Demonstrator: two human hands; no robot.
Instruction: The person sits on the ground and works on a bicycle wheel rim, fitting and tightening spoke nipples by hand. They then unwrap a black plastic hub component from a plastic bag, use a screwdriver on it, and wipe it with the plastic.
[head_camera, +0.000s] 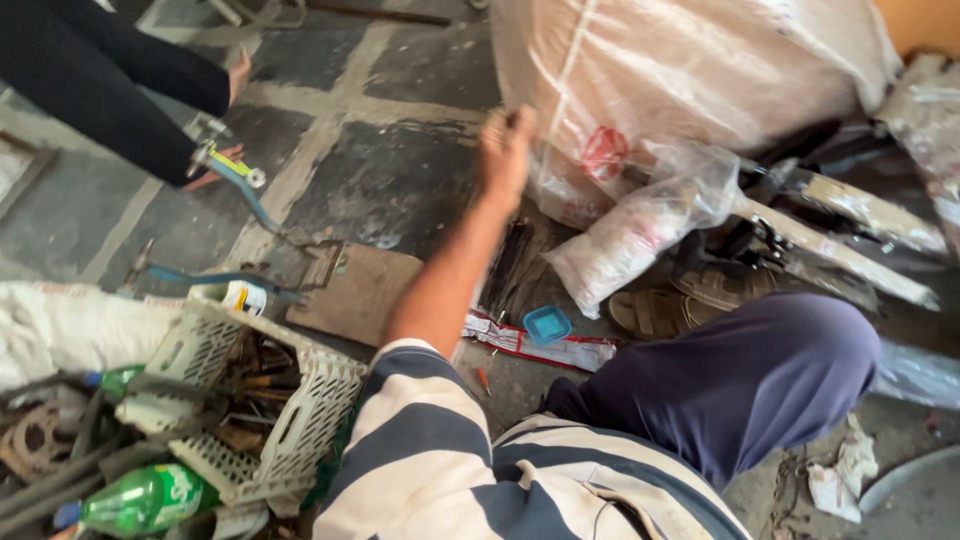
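Observation:
My left hand (505, 150) reaches forward over the dark stone floor on a bare forearm that comes out of a striped sleeve. It is blurred, the fingers look curled, and I cannot tell whether anything is in them. It hangs next to a large plastic-wrapped sack (680, 70). Below it on the floor lies a bundle of thin dark rods (515, 265). My right hand is out of view. My knee in blue trousers (780, 370) is raised at the right.
Another person's dark-clad legs and bare feet (225, 120) stand at top left, by a blue-handled long tool (240, 195). A white plastic crate (290, 420) of rusty parts and a green bottle (140, 500) sit lower left. Also nearby: a cardboard piece (360, 295), small blue tub (547, 325), clear bag (640, 225), sandals (660, 310).

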